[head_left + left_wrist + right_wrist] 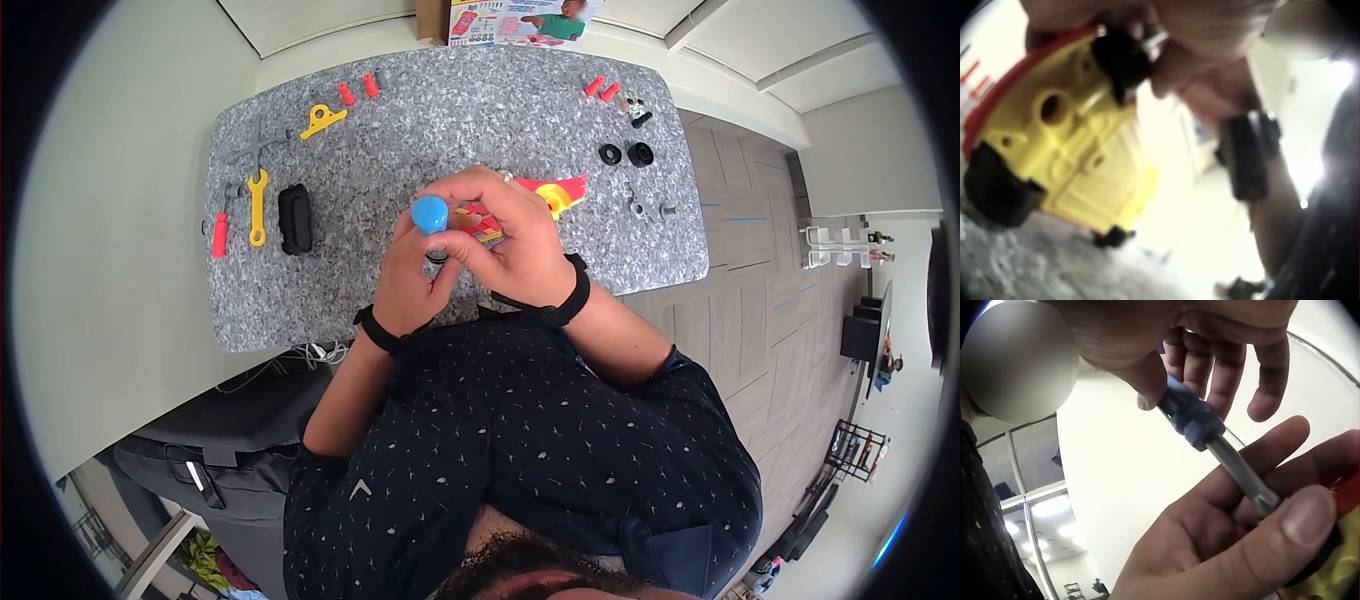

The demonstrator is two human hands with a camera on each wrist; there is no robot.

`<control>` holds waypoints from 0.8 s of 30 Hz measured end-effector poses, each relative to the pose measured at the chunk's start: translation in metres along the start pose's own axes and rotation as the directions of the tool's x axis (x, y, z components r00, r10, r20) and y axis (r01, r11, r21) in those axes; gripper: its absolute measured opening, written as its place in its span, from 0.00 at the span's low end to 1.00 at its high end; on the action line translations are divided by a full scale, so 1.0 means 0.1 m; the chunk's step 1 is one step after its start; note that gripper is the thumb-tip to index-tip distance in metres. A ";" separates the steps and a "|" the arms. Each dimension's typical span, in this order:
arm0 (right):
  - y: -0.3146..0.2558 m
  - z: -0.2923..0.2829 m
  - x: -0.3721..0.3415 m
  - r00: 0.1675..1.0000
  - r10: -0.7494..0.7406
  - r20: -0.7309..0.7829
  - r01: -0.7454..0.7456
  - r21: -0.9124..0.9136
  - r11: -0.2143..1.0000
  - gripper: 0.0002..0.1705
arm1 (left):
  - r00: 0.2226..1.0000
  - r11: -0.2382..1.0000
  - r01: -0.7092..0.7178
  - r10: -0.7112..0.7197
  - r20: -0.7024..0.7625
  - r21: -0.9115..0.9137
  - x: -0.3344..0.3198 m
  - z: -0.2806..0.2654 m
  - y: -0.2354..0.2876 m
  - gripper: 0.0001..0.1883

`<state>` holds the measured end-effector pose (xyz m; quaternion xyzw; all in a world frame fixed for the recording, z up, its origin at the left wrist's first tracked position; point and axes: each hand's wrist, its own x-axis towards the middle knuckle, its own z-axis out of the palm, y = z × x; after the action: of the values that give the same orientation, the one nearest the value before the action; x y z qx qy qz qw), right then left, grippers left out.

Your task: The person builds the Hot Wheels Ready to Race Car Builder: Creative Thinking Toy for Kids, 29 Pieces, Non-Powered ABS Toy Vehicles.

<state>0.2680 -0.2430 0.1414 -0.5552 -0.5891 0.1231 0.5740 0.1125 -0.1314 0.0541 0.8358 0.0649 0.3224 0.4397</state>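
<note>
My right hand point(530, 240) grips the blue handle of a screwdriver point(1194, 419), its thumb and fingers around the handle. The grey shaft point(1235, 465) runs down to a black wheel point(1319, 559) beside the left thumb. My left hand point(1229, 544) holds a toy car point(1072, 137), with thumb and fingers at that wheel. The car has a yellow underside, a red edge and black wheels point(997, 190). In the head view both hands cover much of the car; red and yellow parts point(485, 228) show between them. A red piece with a yellow ring point(560, 195) appears beyond the right hand.
On the speckled table's left lie a yellow wrench point(257, 208), a black part point(295, 218), a red-handled screwdriver point(220, 235) and a grey cross-shaped tool point(258, 148). Two black wheels point(640, 154) and red cones point(595, 87) lie at right. A printed box point(520, 22) stands behind.
</note>
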 end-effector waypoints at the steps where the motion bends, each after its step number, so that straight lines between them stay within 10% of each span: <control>1: 0.01 0.01 -0.02 1.000 0.010 0.003 -0.010 0.031 0.999 0.20 | 1.000 1.000 -0.009 0.009 -0.001 0.009 -0.01 0.02 -0.03 0.23; 8: -0.04 -0.44 -0.09 0.937 0.194 -0.289 -0.055 0.428 0.902 0.24 | 0.998 0.994 0.055 -0.054 -0.009 0.091 0.07 0.02 0.02 0.37; 11: 0.19 -1.00 -0.25 0.815 0.258 -0.519 -0.121 0.283 0.951 0.18 | 0.995 0.996 0.084 -0.085 0.060 0.015 0.05 -0.04 -0.04 0.41; 14: 0.47 -1.32 -0.54 0.781 0.451 -0.433 -0.509 -0.022 0.860 0.21 | 0.988 0.994 0.106 -0.104 0.112 -0.015 0.08 -0.11 -0.03 0.42; 19: 0.71 -1.17 -0.93 0.918 0.386 -0.093 -0.396 -0.268 0.878 0.35 | 0.960 0.984 0.142 -0.112 0.258 -0.104 0.18 -0.40 -0.06 0.43; 24: 0.77 -0.94 -1.02 0.843 0.512 -0.164 -0.534 -0.148 0.832 0.31 | 0.950 0.981 -0.040 -0.021 0.310 0.191 0.34 -0.57 0.19 0.43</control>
<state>0.3556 -0.3436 0.0555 -0.7532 -0.3886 0.1865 0.4969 0.1013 -0.0901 0.1085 0.9154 0.0220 0.1809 0.3590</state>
